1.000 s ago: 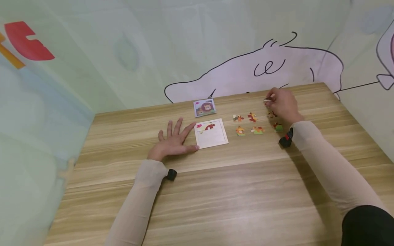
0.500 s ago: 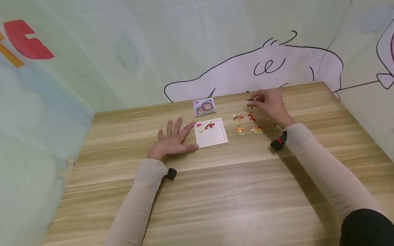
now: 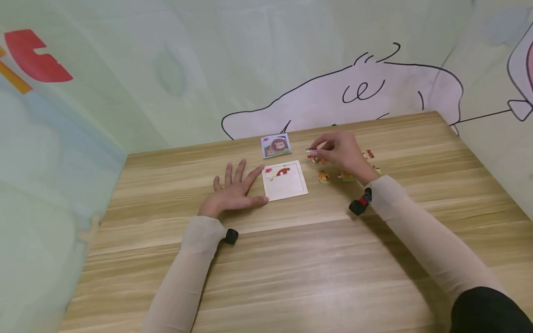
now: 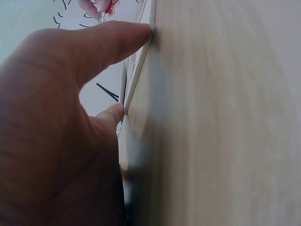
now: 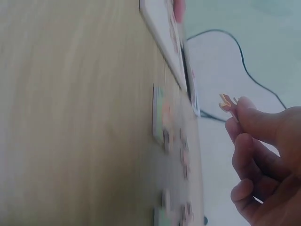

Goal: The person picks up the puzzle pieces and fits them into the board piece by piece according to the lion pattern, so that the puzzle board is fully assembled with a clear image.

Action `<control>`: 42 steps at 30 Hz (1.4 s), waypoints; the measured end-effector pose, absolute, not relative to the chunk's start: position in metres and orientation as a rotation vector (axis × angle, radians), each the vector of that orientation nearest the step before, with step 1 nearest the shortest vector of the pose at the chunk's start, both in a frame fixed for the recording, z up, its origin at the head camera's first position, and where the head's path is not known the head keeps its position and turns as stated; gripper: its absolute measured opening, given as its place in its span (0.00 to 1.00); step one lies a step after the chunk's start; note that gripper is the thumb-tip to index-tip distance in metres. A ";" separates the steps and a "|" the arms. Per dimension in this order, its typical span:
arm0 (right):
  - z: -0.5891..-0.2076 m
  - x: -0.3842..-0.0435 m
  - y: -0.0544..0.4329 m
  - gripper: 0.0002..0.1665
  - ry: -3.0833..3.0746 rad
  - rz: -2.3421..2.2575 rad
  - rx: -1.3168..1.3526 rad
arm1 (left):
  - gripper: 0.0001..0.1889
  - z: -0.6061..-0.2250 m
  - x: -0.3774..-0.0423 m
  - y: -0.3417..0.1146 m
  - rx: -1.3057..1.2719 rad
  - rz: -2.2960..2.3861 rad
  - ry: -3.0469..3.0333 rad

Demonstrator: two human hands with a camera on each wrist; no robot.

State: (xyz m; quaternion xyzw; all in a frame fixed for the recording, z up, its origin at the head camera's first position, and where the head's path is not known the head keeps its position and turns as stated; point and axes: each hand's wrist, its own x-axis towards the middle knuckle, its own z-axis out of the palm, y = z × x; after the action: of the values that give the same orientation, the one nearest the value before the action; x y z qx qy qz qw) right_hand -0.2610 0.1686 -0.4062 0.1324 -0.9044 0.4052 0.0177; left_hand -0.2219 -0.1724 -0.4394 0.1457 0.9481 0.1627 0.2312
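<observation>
My left hand [image 3: 233, 190] lies spread on the table, thumb and index fingertips at the left edge of a white puzzle board [image 3: 287, 187]. Fitted into the board's upper left are joined puzzle pieces [image 3: 278, 172] showing a pink flower and part of a brown mane. My right hand [image 3: 342, 151] pinches a small brown puzzle piece [image 5: 227, 102] between thumb and index finger, raised above the table to the right of the board. In the left wrist view, the left thumb [image 4: 117, 44] reaches to the board's edge.
Loose puzzle pieces lie right of the board, including an orange one [image 3: 324, 177] and a green-edged one [image 3: 345, 176]; others are partly hidden under my right hand. A lion picture card [image 3: 276, 145] lies behind the board. The wooden table [image 3: 266, 268] meets a printed wall cloth [image 3: 200, 69].
My right hand has carried the pinched puzzle piece leftward over the loose pieces, from the far right toward the board. The left hand has stayed in place.
</observation>
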 end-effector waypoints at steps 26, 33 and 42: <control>-0.411 -0.260 0.119 0.12 -2.996 1.269 0.446 | 0.53 -0.436 -0.220 -0.173 0.393 0.453 2.604; -0.411 -0.262 0.109 0.10 -3.057 1.183 0.428 | 0.53 -0.438 -0.222 -0.172 0.392 0.456 2.603; -0.408 -0.264 0.102 0.11 -3.117 1.012 0.394 | 0.54 -0.442 -0.223 -0.172 0.398 0.446 2.608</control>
State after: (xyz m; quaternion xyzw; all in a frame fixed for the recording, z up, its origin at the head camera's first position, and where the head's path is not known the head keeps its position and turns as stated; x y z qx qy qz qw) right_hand -0.2636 0.1018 -0.4078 0.1189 -0.9414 0.3056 -0.0792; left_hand -0.2232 -0.1721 -0.4416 0.1447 0.9484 0.1621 0.2310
